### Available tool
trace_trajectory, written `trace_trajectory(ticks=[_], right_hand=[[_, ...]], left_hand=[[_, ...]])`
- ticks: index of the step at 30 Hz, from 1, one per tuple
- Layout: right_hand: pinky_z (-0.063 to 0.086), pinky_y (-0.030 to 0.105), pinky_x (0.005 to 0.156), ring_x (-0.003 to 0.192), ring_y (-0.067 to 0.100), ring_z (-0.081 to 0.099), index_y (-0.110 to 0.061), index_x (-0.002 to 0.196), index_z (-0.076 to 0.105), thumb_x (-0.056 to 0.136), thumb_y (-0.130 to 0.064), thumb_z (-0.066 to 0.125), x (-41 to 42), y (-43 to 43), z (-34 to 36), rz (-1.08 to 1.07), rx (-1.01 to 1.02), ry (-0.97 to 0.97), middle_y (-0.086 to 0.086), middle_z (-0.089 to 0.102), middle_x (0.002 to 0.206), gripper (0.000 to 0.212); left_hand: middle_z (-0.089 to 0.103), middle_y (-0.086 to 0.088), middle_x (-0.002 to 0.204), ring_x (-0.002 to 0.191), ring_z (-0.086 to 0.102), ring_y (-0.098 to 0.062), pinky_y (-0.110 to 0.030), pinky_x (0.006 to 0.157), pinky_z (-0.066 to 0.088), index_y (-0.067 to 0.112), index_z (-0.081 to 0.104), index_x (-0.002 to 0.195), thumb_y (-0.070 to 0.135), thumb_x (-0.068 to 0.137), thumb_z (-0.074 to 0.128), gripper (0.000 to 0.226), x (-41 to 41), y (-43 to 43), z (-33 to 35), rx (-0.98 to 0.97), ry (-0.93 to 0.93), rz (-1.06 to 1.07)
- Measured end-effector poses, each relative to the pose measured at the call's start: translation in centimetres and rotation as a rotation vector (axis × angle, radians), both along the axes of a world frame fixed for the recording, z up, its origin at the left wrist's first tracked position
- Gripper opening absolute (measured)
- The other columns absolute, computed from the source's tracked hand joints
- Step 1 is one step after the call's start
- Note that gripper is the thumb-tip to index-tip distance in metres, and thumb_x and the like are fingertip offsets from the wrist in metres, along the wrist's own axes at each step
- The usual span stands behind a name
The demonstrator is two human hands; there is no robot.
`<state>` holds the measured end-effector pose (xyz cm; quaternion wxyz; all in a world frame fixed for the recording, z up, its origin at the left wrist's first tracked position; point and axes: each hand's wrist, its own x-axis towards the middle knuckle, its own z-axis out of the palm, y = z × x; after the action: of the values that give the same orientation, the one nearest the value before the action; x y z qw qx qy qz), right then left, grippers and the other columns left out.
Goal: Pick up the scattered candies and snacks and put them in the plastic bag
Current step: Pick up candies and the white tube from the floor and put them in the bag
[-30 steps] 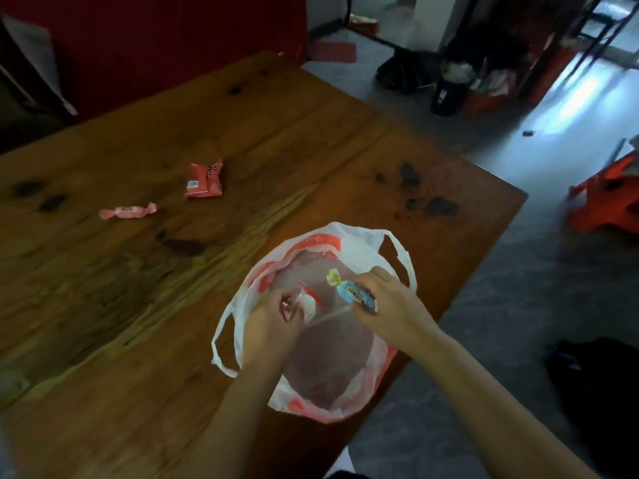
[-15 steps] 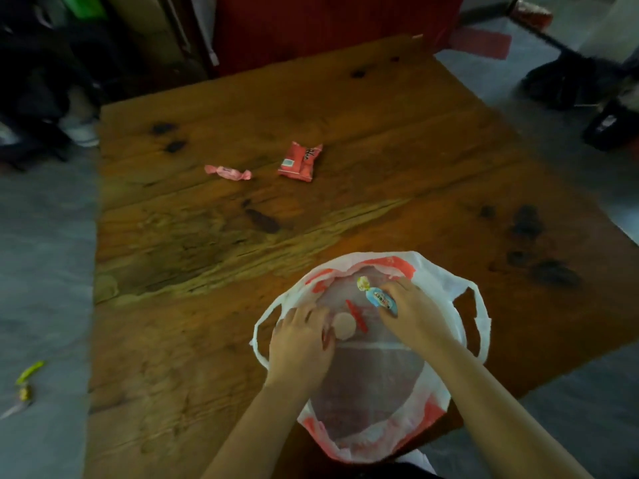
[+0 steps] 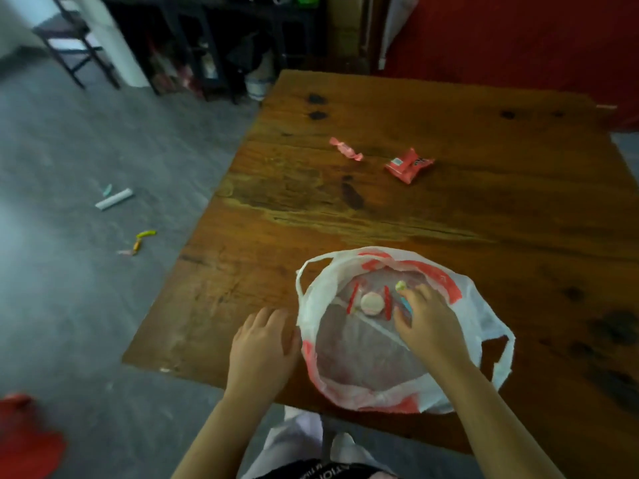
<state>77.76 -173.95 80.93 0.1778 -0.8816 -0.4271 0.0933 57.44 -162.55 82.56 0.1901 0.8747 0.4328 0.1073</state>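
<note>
A white and red plastic bag (image 3: 480, 305) lies open on the wooden table (image 3: 449, 216) near its front edge. Inside it rests a round white candy with red twisted ends (image 3: 371, 302). My right hand (image 3: 428, 321) is inside the bag's mouth, fingers pinching a blue and yellow wrapped candy (image 3: 404, 299). My left hand (image 3: 262, 344) hovers just outside the bag's left rim, fingers apart and holding nothing. Farther back on the table lie a pink twisted candy (image 3: 345, 149) and a red snack packet (image 3: 408, 165).
On the grey floor left of the table lie a yellow and orange candy (image 3: 141, 240), a white tube-shaped wrapper (image 3: 114, 199) and a small green piece (image 3: 107, 190). Dark chairs and clutter stand at the back. A red wall rises behind the table.
My left hand has let the round candy go into the bag and pulled out to its left rim. My head has turned left, bringing the floor into view.
</note>
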Motion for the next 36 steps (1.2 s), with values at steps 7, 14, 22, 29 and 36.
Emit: trace_trajectory(ticks=[7,14,22,29,36], right_hand=[[0.039,0.032,0.094,0.113,0.022,0.048,-0.014,0.119,0.052,0.089,-0.029,0.049,-7.7,5.9,3.0,0.383,0.089,-0.02,0.007,0.055,0.125,0.034],[0.051,0.035,0.075,0.091,0.022,0.058,-0.012,0.103,0.062,0.083,-0.025,0.055,-17.5,12.5,2.4,0.673,0.132,0.001,0.006,0.065,0.098,0.024],[0.052,0.034,0.06,0.071,0.027,0.062,-0.015,0.082,0.064,0.073,-0.036,0.041,-32.7,22.3,0.9,0.858,0.093,-0.023,0.005,0.064,0.077,0.032],[0.052,0.035,0.06,0.071,0.029,0.063,-0.013,0.084,0.064,0.073,-0.036,0.042,-45.8,32.4,1.7,0.88,0.122,0.056,0.008,0.066,0.081,0.034],[0.052,0.042,0.066,0.077,0.034,0.063,-0.009,0.085,0.064,0.071,-0.024,0.058,-45.8,40.7,-1.6,0.788,0.01,0.027,0.012,0.066,0.084,0.021]], left_hand=[[0.068,-0.011,0.092,0.083,0.063,-0.032,-0.043,0.069,0.05,0.007,0.065,0.096,0.028,0.075,0.054,0.032,-7.8,0.0,1.0,0.082,-0.004,0.259],[0.07,-0.012,0.087,0.077,0.064,-0.033,-0.038,0.067,0.051,0.005,0.066,0.089,0.036,0.077,0.042,0.041,-19.7,1.4,0.7,0.124,-0.035,0.545],[0.069,-0.015,0.088,0.08,0.063,-0.035,-0.042,0.07,0.051,0.003,0.065,0.091,0.033,0.075,0.042,0.041,-34.5,8.2,-0.1,0.123,-0.081,0.762],[0.068,-0.012,0.089,0.081,0.062,-0.033,-0.04,0.07,0.05,0.006,0.064,0.092,0.033,0.076,0.043,0.039,-45.5,17.2,-1.1,0.086,-0.064,0.793],[0.069,-0.011,0.088,0.079,0.063,-0.031,-0.039,0.069,0.051,0.007,0.065,0.092,0.033,0.076,0.044,0.037,-48.6,26.0,-2.2,0.056,-0.104,0.743]])
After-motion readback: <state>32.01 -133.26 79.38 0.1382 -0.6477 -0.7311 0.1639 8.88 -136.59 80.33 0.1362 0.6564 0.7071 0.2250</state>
